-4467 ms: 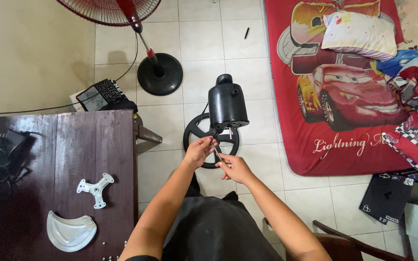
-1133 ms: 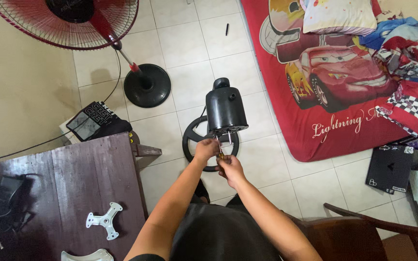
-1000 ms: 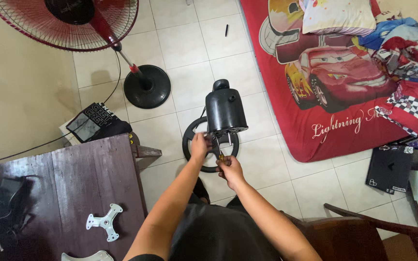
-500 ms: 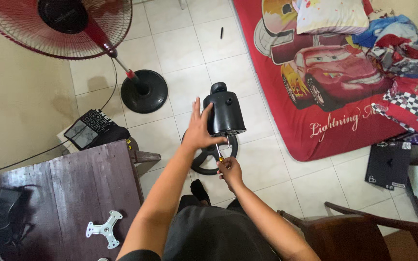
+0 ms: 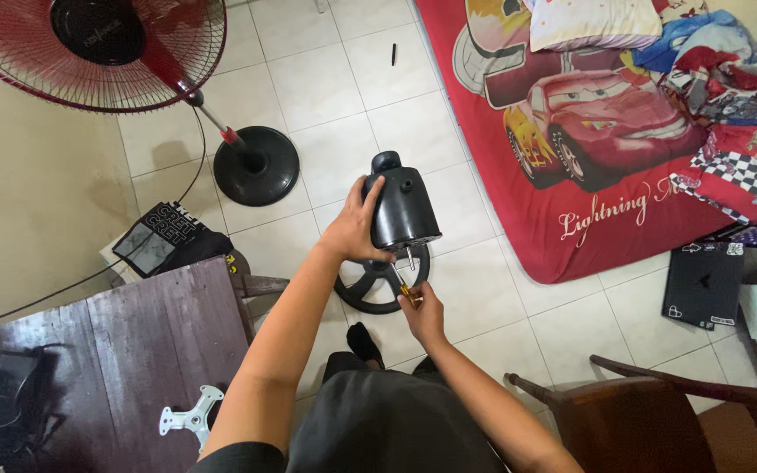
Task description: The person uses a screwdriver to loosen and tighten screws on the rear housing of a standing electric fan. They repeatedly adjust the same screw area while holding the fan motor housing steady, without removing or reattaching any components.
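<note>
A black fan motor housing (image 5: 403,206) stands above a round black base (image 5: 370,289) on the tiled floor. My left hand (image 5: 352,229) grips the housing's left side. My right hand (image 5: 422,311) is closed on a small screwdriver with a yellow handle (image 5: 406,289), its tip up against the underside of the housing near the metal shaft (image 5: 410,259).
A red standing fan (image 5: 133,52) with its round base (image 5: 256,166) is at the upper left. A dark wooden table (image 5: 107,368) at lower left carries a white bracket (image 5: 190,419). A red car-print mattress (image 5: 589,131) lies right; a wooden chair (image 5: 659,420) is at lower right.
My left hand has gone from the work near the shaft up onto the side of the motor housing and taken hold of it. The view has shifted, showing more of the red fan.
</note>
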